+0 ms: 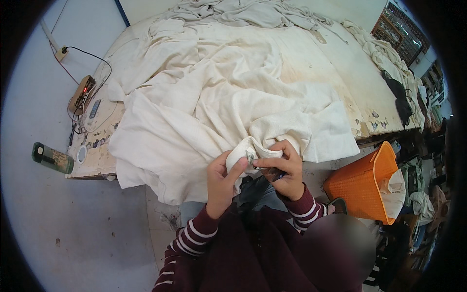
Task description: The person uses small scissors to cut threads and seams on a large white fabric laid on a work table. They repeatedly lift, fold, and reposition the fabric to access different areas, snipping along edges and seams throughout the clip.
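A large cream cloth (204, 107) lies bunched over the front of the worktable and hangs past its edge. My left hand (221, 185) is closed on a folded edge of this cloth, thumb pressed on top. My right hand (284, 173) is closed beside it, its fingers at the same fold, around a small dark object (271, 173) too hidden to identify. A small greyish patch (250, 158) shows on the cloth between my thumbs; I cannot make out what it is.
The table (326, 68) holds more cloths and a dark bundle (399, 97). At left are a power strip (80, 95), cables, a remote (95, 109) and a green bottle (51, 158). An orange basket (352, 190) with cloth stands right; piled garments lie beyond it.
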Motion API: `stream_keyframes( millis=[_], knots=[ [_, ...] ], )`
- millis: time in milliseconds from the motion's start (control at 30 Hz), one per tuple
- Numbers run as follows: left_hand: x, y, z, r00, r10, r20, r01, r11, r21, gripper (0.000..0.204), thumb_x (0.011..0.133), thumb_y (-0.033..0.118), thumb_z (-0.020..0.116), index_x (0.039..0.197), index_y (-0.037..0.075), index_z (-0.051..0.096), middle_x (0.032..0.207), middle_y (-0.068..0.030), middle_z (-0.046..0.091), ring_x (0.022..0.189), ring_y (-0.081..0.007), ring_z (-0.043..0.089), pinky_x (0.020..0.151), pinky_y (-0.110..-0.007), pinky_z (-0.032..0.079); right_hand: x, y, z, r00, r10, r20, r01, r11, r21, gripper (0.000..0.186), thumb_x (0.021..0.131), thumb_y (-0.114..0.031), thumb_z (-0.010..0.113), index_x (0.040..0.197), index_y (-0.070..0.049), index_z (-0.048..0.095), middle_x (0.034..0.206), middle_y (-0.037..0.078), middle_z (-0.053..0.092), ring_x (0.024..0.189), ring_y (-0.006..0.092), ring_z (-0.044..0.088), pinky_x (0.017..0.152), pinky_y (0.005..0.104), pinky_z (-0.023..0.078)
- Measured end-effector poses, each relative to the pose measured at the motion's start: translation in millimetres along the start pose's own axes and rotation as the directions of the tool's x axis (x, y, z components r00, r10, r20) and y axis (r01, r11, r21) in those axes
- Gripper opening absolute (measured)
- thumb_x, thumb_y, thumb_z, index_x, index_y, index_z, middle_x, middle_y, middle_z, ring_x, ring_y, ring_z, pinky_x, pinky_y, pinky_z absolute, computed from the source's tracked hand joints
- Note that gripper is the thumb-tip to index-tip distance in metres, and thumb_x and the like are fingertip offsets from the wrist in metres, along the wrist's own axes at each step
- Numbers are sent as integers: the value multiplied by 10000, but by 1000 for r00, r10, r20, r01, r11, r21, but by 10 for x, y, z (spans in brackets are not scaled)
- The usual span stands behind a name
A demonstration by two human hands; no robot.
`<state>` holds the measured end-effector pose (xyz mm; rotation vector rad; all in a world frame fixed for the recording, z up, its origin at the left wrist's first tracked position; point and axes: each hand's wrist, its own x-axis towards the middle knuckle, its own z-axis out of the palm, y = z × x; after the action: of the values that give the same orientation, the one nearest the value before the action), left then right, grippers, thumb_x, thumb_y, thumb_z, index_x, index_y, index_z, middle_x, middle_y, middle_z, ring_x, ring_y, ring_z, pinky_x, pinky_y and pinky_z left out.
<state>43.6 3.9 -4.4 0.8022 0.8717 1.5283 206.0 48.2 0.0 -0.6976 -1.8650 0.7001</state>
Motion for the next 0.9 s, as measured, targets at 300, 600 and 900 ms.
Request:
stream_keyframes(
  millis=[300, 600, 900],
  knots=[
    [7, 14, -8, 992, -113, 48, 121, 966, -227, 220, 949, 140, 603, 1098, -20, 622, 932, -33, 663, 793, -67, 597, 686, -212, 466, 92, -303, -225, 994, 97, 57, -93, 994, -62, 434, 622, -103, 760, 1054, -110, 720, 1082, 94, 559, 766, 208, 616, 676, 251, 487],
    [-47, 31, 65, 997, -69, 22, 72, 982, -177, 220, 936, 150, 627, 1079, -16, 636, 910, -19, 661, 781, -64, 592, 682, -211, 459, 0, -507, -141, 952, 306, -2, -304, 948, -97, 278, 781, -66, 772, 1000, 24, 626, 849, 77, 682, 808, 91, 633, 711, 218, 491],
    [-91, -19, 18, 999, -40, -8, 39, 996, -84, 243, 914, 195, 666, 1083, 20, 652, 847, 17, 654, 671, -14, 547, 489, -157, 355, 44, -505, -16, 955, 286, -74, -291, 955, -63, 222, 791, -37, 753, 968, 32, 638, 819, 84, 694, 737, 91, 634, 663, 212, 485]
  ],
)
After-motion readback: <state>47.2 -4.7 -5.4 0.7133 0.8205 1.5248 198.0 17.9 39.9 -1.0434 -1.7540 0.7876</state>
